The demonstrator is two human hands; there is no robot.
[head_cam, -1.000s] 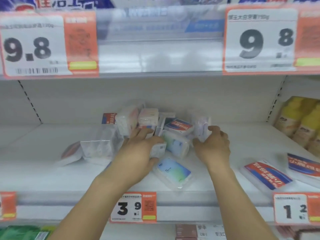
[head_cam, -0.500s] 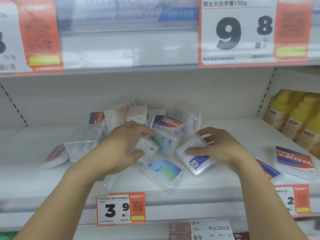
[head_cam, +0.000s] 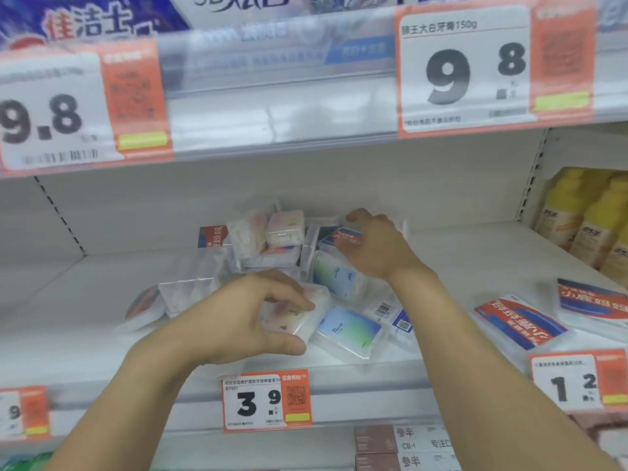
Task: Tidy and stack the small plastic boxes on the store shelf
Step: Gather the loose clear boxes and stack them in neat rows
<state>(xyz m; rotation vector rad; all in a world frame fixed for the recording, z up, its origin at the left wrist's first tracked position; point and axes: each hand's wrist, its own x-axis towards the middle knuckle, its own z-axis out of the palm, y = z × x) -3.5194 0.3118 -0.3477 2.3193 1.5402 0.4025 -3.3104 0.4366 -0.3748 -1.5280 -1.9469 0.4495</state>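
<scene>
Small plastic boxes (head_cam: 282, 229) lie in a loose heap at the middle of the white shelf (head_cam: 85, 300), some tilted against each other toward the far wall. In the head view, the left hand (head_cam: 238, 321) grasps a clear box with a pinkish label (head_cam: 299, 317) near the front edge, fingers over its top and thumb under its near side. The right hand (head_cam: 377, 246) reaches farther back, fingers curled over a box with a blue-and-red label (head_cam: 343, 234) (whether it truly grips it, I cannot tell). A blue-green labelled box (head_cam: 350, 329) lies flat between the two wrists. Right of it lie flat red-and-blue packs (head_cam: 520, 321); yellow bottles (head_cam: 584, 215) stand at far right. A 3.9 price tag (head_cam: 266, 401) hangs below.
</scene>
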